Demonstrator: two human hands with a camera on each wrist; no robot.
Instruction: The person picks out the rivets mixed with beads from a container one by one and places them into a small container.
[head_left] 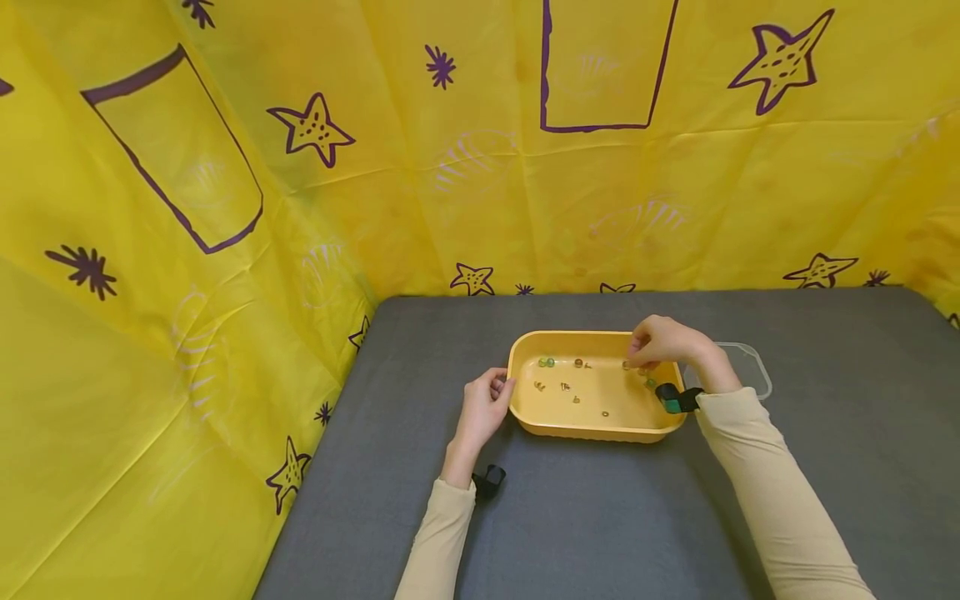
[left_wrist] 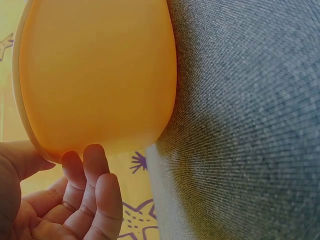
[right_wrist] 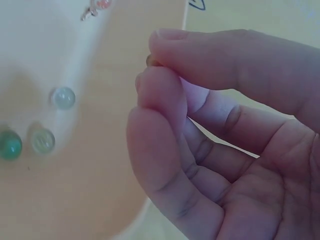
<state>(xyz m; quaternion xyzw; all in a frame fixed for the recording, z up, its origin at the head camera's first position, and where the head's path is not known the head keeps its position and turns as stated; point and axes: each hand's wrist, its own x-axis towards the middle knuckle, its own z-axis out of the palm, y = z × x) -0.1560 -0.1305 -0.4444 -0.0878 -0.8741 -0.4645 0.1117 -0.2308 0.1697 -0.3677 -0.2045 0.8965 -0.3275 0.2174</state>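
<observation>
A yellow plastic container [head_left: 592,433] sits on the grey surface. My left hand [head_left: 482,410] grips its left end, thumb at the rim and fingertips against the outer wall [left_wrist: 100,75]. Over the container's right end, my right hand [head_left: 671,343] pinches a tiny brownish-gold piece [right_wrist: 151,60] between thumb and index finger; its kind is mostly hidden by the fingertips. Inside the container lie green marbles [head_left: 547,362], a brown marble [head_left: 578,363] and several small gold-coloured bits [head_left: 566,387]. The right wrist view shows a dark green marble [right_wrist: 10,145] and two paler marbles [right_wrist: 43,140].
A clear plastic lid [head_left: 750,367] lies at the container's right, partly behind the right wrist. The grey tabletop [head_left: 585,517] stretches around the container. Yellow patterned cloth [head_left: 480,200] hangs at the back and left.
</observation>
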